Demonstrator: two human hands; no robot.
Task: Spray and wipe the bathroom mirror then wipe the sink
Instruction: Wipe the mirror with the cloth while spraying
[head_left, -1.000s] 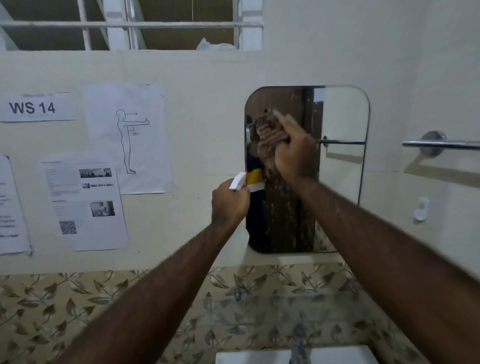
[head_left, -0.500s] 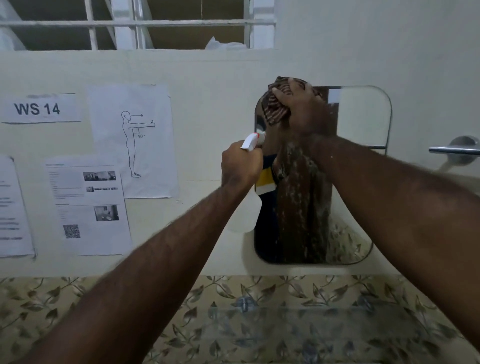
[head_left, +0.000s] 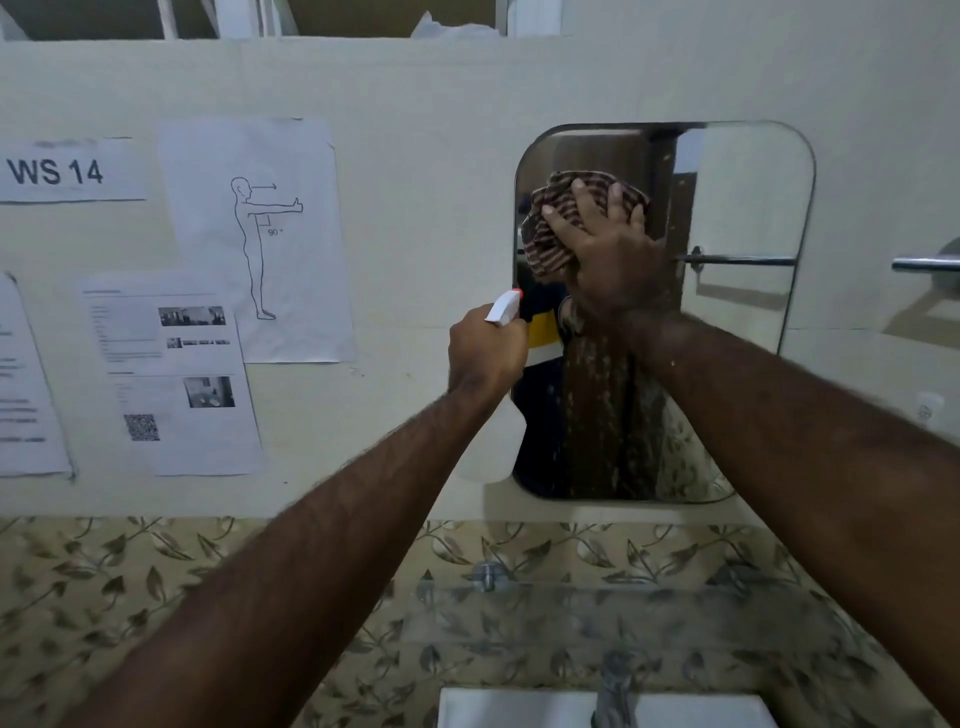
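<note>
A rounded wall mirror (head_left: 748, 208) hangs above the sink (head_left: 519, 709), whose white rim shows at the bottom edge. My right hand (head_left: 615, 254) presses a brown striped cloth (head_left: 550, 228) flat against the mirror's upper left part. Droplets streak the glass below it. My left hand (head_left: 485, 351) grips a white spray bottle (head_left: 493, 436) by its trigger head, just left of the mirror's edge, its nozzle with a red tip pointing at the glass.
A metal tap (head_left: 615, 691) rises over the sink. A glass shelf (head_left: 571, 613) crosses the leaf-patterned tiles. A chrome towel bar (head_left: 924, 264) sticks out at the right. Printed sheets (head_left: 171, 379) and a "WS 14" sign (head_left: 57, 171) hang on the wall to the left.
My right hand has slid the cloth down from the mirror's top edge onto the upper left glass. My left hand with the bottle has dropped slightly. The view has tilted down, and the sink shows.
</note>
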